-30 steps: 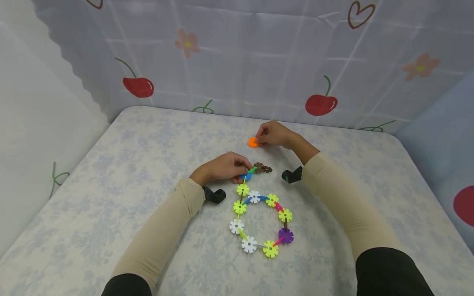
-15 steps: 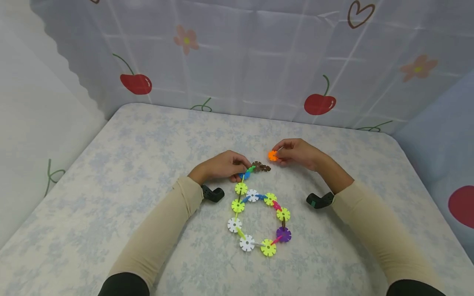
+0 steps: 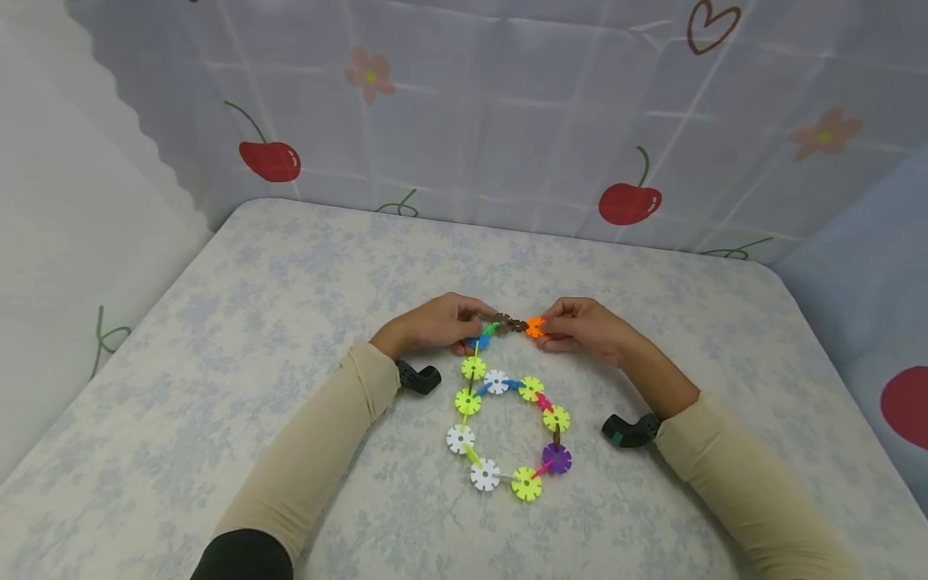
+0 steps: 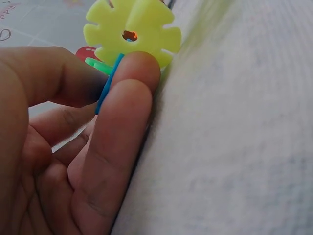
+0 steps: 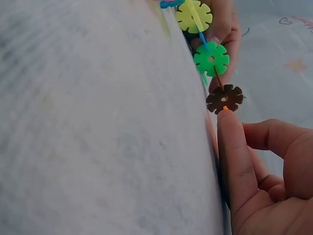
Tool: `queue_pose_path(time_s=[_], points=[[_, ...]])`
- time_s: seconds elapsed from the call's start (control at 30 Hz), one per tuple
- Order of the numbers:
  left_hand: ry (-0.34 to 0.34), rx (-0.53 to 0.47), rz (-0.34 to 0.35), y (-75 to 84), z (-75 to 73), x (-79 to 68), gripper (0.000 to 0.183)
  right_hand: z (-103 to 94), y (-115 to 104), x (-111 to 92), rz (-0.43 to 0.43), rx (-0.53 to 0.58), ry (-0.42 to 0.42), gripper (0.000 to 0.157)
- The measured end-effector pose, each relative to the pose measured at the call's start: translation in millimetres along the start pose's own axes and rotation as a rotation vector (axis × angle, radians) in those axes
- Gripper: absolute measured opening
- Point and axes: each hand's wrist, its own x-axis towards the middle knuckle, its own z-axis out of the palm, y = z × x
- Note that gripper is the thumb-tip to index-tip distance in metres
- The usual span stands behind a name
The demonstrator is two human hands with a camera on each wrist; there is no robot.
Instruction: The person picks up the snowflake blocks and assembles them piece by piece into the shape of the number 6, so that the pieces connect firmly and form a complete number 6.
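My left hand pinches a blue notched disc between thumb and fingers. The disc belongs to a chain of interlocking snowflake discs. A green disc and brown discs continue the chain toward the right. My right hand pinches an orange notched disc, its edge right at the last brown disc; in the right wrist view the fingers hide most of it. Below the left hand, a yellow disc links down to a closed ring of yellow, white and purple discs, including a purple disc.
The chain lies on a pale patterned tabletop. A curtain printed with cherries and flowers hangs along the back edge. Black wrist-worn devices sit at the left cuff and the right cuff.
My right hand has come down and toward the chain's brown end with the orange disc, first moving right and nearer. My left hand keeps its grip in nearly the same spot.
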Motion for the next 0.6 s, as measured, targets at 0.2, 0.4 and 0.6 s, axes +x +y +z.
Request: queue_pose_path(time_s=[0.2,0.4,0.6], points=[[0.012,0.002,-0.011,2.0,0.8,0.6,0.042,7.1,-1,0,0.026,0.048,0.052,0.015],[0.053,0.034,0.014,0.7,2.4,4.0,0.029,9.8,-3,2,0.057,0.087,0.074,0.019],[0.063,0.044,-0.005,2.9,4.7,4.6,0.020,15.8,-4,6,0.047,0.070,0.095,0.015]])
